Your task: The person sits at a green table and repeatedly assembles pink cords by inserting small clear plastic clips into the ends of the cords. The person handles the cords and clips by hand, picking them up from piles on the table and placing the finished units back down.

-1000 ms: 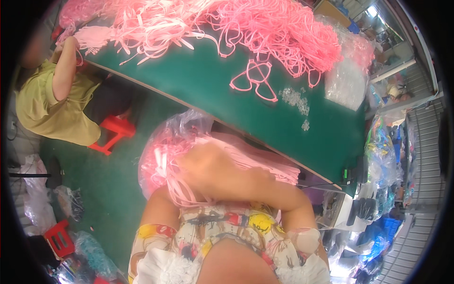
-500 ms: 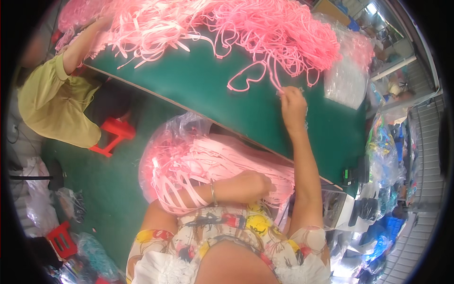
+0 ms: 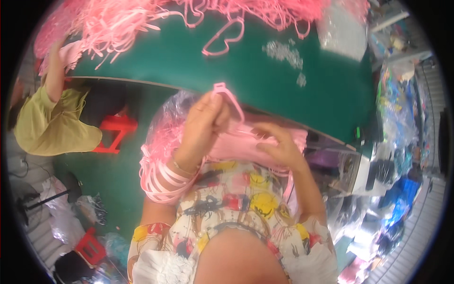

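My left hand (image 3: 208, 116) is raised over my lap, thumb and fingers closed on a thin pink strap (image 3: 239, 108). A small buckle-like end of that strap sticks up above the thumb. Several looped pink straps (image 3: 161, 187) hang around my left forearm. My right hand (image 3: 281, 146) hovers just right of the left one, fingers apart and curved, over a flat bundle of pale pink straps (image 3: 241, 144) on my lap. Whether something tiny sits at its fingertips is too blurred to see.
On the green table (image 3: 312, 106) lie a tangled pink strap heap (image 3: 265, 9), a strap bent like a heart (image 3: 224, 40), small clear pieces (image 3: 283, 53) and a clear plastic bag (image 3: 343, 35). A person in a yellow-green top (image 3: 52, 123) works at left by a red stool (image 3: 118, 125).
My right hand has come back from the table to my lap, leaving the small clear pieces in sight. My left hand has risen and turned, now showing the pink strap in it.
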